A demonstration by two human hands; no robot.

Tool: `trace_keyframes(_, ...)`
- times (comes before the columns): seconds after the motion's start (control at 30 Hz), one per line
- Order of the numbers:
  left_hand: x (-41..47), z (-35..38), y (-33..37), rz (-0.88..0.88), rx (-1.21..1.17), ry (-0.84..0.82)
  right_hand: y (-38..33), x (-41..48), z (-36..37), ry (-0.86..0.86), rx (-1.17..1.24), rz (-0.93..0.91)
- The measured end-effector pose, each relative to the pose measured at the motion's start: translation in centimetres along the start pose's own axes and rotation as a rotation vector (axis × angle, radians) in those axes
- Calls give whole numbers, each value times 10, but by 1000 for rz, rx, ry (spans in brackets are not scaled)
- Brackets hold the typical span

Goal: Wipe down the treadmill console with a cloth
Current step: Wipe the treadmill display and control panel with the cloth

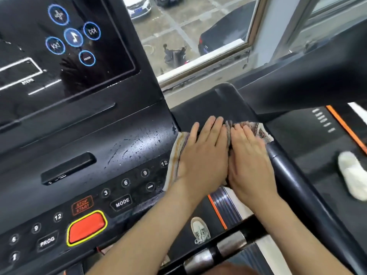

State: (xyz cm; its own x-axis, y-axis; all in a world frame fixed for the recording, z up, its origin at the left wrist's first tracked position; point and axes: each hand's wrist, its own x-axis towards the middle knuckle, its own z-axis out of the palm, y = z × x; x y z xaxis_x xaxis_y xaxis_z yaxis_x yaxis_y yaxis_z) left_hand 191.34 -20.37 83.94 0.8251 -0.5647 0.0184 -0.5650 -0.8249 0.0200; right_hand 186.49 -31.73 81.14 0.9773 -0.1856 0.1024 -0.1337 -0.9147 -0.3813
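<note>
The left hand (202, 155) and right hand (251, 161) lie side by side, fingers straight and gripping nothing, pressing flat on the striped cloth (173, 155) at the right end of the droplet-speckled treadmill console (119, 147)

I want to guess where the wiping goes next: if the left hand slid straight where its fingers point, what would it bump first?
Probably the raised far rim of the black side tray, just ahead of the left hand. Depth is unclear.
</note>
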Motion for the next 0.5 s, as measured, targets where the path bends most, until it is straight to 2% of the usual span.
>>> trace_keyframes(0.07, -28, -8, -12, -38, -89, 43, -13, -11, 0, -45, 29, -76)
trace_keyframes(0.17, -78, -5, -39, -53, -275, 208, -39, -32, 4, -117, 162, -230)
trace_keyframes(0.23, -83, 2, -50, -47, -322, 306, -51, -32, 8, -135, 177, -253)
trace_keyframes(0.33, -57, -2, -57, -71, -275, 352, -60, -5, 12, -155, 152, -253)
trace_keyframes(0.5, -2, -2, -84, -111, -167, 324, -70, 73, 26, -195, 78, -287)
